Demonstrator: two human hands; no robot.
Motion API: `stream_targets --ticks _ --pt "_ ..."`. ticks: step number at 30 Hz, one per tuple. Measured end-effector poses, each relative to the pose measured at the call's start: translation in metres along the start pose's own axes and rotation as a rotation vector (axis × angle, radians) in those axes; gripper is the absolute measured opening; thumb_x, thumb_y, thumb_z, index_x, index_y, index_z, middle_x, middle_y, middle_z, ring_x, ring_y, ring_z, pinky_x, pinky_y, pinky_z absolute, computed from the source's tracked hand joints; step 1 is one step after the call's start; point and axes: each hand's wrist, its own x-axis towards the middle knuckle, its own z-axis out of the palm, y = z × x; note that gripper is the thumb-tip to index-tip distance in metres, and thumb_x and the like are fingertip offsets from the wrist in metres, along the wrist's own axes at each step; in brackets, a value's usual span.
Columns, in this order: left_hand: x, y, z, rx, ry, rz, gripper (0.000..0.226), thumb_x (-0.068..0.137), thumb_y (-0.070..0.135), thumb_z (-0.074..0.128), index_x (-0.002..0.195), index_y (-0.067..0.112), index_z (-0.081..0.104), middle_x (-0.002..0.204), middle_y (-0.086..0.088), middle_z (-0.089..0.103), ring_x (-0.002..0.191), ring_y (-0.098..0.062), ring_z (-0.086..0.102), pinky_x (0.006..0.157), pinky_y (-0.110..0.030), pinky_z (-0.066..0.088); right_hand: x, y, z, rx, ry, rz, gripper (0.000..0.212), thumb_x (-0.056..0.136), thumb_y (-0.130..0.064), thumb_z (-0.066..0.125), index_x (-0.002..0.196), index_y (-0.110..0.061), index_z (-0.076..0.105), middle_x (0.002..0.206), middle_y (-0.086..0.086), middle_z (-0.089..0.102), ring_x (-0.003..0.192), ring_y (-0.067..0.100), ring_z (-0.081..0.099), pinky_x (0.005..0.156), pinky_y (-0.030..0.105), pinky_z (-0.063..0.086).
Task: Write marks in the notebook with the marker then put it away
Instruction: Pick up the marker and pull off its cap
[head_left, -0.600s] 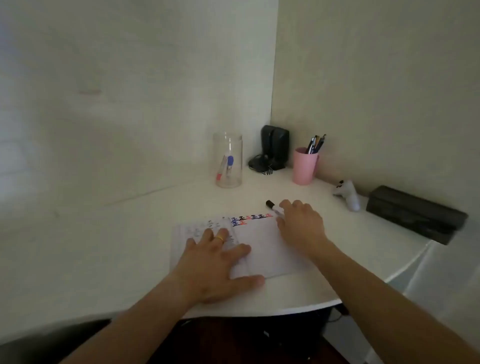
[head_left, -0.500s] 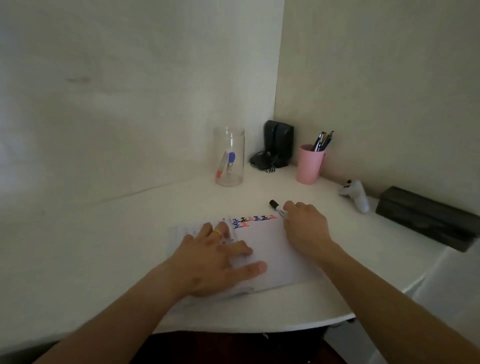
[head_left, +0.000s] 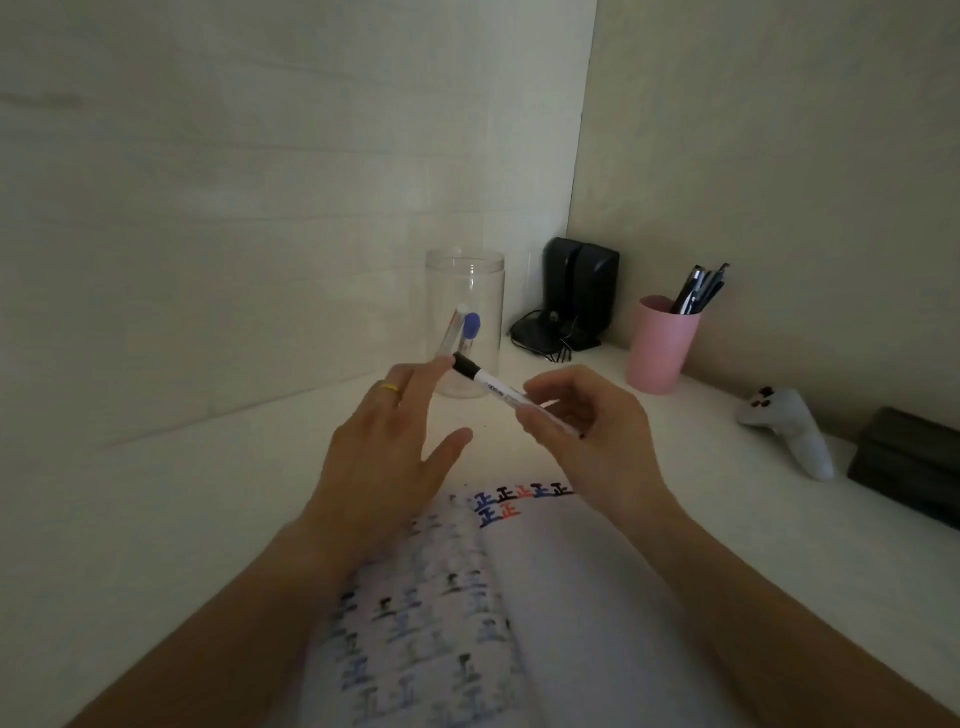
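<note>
The open notebook lies on the white desk in front of me, its pages carrying rows of blue, black and red tally marks. My right hand holds a white marker with a black cap in the air above the desk, cap pointing up and left. My left hand is raised beside it with fingers spread, and a fingertip touches the black cap. A ring sits on one left finger. A clear jar behind the hands holds two other markers, one with a blue cap.
A pink cup of pens stands at the back right. Black speakers with a cable fill the corner. A white controller and a dark box lie along the right wall. Walls close off the back and right.
Both hands have lifted off the notebook. My right hand has picked the marker up from the desk and my left hand has come to its cap. The camera has tilted closer to the page.
</note>
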Motion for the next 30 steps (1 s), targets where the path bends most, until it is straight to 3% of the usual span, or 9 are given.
stream_targets --ticks 5,8,11,15,21,24,27,28,30 --pt "-0.005 -0.001 0.0 0.008 -0.019 0.11 0.04 0.095 0.043 0.052 0.132 0.03 0.046 0.111 0.007 0.059 0.09 -0.008 0.059 0.07 -0.025 0.052 -0.003 0.002 -0.008 0.406 -0.002 0.124 0.025 0.077 -0.007 0.082 0.101 -0.01 0.076 0.088 -0.002 0.081 0.078 0.005 0.075 0.072 0.014 0.057" --pt "-0.006 0.004 -0.005 -0.024 -0.033 0.173 0.022 0.098 0.04 0.047 0.115 0.028 0.054 0.096 0.009 0.059 0.073 -0.011 0.058 0.062 -0.031 0.055 -0.005 0.0 -0.01 0.574 0.003 0.18 0.024 0.078 -0.005 0.079 0.102 -0.007 0.077 0.089 -0.003 0.083 0.079 0.006 0.076 0.074 0.016 0.058" --pt "-0.01 0.012 -0.006 -0.052 -0.045 0.234 0.017 0.1 0.038 0.045 0.109 0.027 0.053 0.087 0.009 0.056 0.065 -0.013 0.055 0.057 -0.035 0.053 -0.01 -0.002 -0.003 0.538 -0.009 0.189 0.017 0.086 -0.014 0.074 0.102 -0.01 0.079 0.09 -0.003 0.082 0.076 0.01 0.073 0.078 0.024 0.062" --pt "-0.016 0.021 -0.004 -0.086 -0.056 0.257 0.02 0.1 0.042 0.04 0.104 0.025 0.051 0.082 0.009 0.055 0.061 -0.012 0.051 0.056 -0.027 0.045 -0.019 -0.005 0.012 0.519 -0.06 0.151 0.023 0.093 -0.022 0.066 0.096 -0.002 0.076 0.062 0.004 0.063 0.055 0.016 0.055 0.053 0.028 0.049" --pt "-0.017 0.025 -0.005 -0.061 -0.18 0.262 0.032 0.103 0.048 0.022 0.075 0.034 0.031 0.056 0.009 0.039 0.047 -0.014 0.04 0.047 -0.019 0.028 -0.023 -0.009 0.016 0.595 -0.096 0.192 0.032 0.099 -0.027 0.057 0.082 -0.003 0.069 0.057 0.006 0.06 0.047 0.016 0.05 0.047 0.026 0.043" --pt "-0.018 0.037 -0.007 -0.474 -0.313 0.048 0.043 0.103 0.043 0.026 0.065 0.026 0.037 0.049 0.007 0.036 0.046 -0.012 0.033 0.047 -0.019 0.03 -0.023 -0.01 0.017 0.651 -0.118 0.237 0.033 0.101 -0.027 0.054 0.078 -0.008 0.068 0.054 0.007 0.052 0.048 0.017 0.045 0.049 0.028 0.038" --pt "-0.014 0.047 -0.008 -1.315 -0.585 -0.436 0.05 0.104 0.038 0.032 0.058 0.02 0.041 0.046 0.011 0.028 0.04 -0.01 0.02 0.042 -0.023 0.018 -0.022 -0.015 0.014 0.72 -0.155 0.262 0.032 0.101 -0.028 0.053 0.08 -0.009 0.066 0.054 0.005 0.049 0.049 0.016 0.042 0.051 0.028 0.034" --pt "-0.014 0.049 -0.008 -1.499 -0.636 -0.514 0.051 0.102 0.04 0.032 0.056 0.021 0.043 0.045 0.01 0.026 0.038 -0.009 0.018 0.043 -0.025 0.016 -0.022 -0.016 0.013 0.722 -0.162 0.26 0.031 0.101 -0.029 0.053 0.081 -0.01 0.066 0.054 0.004 0.049 0.05 0.016 0.043 0.051 0.028 0.034" --pt "-0.014 0.05 -0.008 -1.588 -0.698 -0.535 0.05 0.101 0.043 0.032 0.057 0.021 0.042 0.045 0.01 0.025 0.037 -0.008 0.017 0.044 -0.026 0.015 -0.022 -0.016 0.012 0.701 -0.165 0.242 0.03 0.101 -0.031 0.053 0.081 -0.011 0.066 0.055 0.004 0.049 0.051 0.016 0.043 0.052 0.029 0.035"
